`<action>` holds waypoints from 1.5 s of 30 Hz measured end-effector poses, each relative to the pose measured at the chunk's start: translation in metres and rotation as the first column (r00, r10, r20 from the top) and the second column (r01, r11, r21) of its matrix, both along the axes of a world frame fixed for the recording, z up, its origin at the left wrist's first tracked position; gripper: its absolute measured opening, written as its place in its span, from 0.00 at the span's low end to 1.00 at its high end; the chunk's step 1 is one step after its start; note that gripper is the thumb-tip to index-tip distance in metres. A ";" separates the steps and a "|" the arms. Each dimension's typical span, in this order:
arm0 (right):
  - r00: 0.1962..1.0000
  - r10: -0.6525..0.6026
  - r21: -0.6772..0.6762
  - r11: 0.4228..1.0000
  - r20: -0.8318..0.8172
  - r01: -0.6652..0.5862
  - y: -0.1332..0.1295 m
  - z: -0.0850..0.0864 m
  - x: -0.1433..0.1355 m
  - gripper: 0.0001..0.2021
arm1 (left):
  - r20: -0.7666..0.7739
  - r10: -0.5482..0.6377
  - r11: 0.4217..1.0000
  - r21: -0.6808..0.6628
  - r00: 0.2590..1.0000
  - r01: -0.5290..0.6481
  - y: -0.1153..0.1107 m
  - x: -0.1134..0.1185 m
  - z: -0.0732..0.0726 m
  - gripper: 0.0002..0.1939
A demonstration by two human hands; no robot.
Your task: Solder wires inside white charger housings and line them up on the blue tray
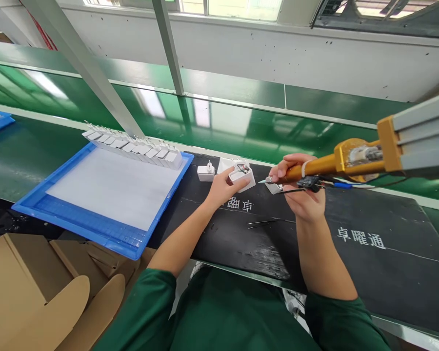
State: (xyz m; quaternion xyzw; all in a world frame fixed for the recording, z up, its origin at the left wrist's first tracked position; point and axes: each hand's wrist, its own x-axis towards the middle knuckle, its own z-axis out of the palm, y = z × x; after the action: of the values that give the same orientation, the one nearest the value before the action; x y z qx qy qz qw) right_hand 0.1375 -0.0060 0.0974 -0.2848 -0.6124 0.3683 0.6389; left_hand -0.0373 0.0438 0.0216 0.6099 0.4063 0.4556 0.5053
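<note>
Both hands are closed around things in the head view. The left hand (pixel 223 187) is curled, pinching an open, white plastic box-shaped housing (pixel 246 183) between thumb and fingers, above a black mat with white characters (pixel 358 278) on a green counter (pixel 18 151); small wires show inside. The right hand (pixel 308 197) is wrapped around the front of a gold metal tubular tool (pixel 318 166), its narrow pale tip pointing left, just beside the housing. Left of the housing stands a white plastic block with a prong-like top (pixel 205 172). Thin dark tweezers (pixel 265 222) lie nearer the body. Farther left, a blue plastic rectangular tray (pixel 129 247) holds a white sheet (pixel 109 187) and a slanting row of white plastic blocks (pixel 137 150) along its far edge. Brown cardboard boxes (pixel 29 263) sit below it.
</note>
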 end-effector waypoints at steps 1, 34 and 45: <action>1.000 0.000 -0.008 1.000 0.013 0.000 0.002 -0.001 0.003 0.21 | 0.014 -0.009 1.000 0.001 1.000 0.009 0.000 -0.002 0.003 0.23; 0.998 -0.046 -0.053 0.997 0.049 0.049 0.016 -0.011 0.031 0.21 | -0.273 -0.331 0.943 -0.055 0.903 0.329 0.009 0.007 -0.027 0.20; 0.999 -0.018 -0.064 0.998 0.037 0.021 0.017 -0.006 0.031 0.21 | -0.672 -0.199 0.864 0.224 0.714 0.451 -0.006 -0.009 0.008 0.21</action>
State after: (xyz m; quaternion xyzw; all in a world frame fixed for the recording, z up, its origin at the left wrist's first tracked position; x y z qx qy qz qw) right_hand 0.1686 0.0106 0.0913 -0.3178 -0.6090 0.3763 0.6217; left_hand -0.0463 0.0373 0.0298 0.8730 0.3409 0.1959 0.2885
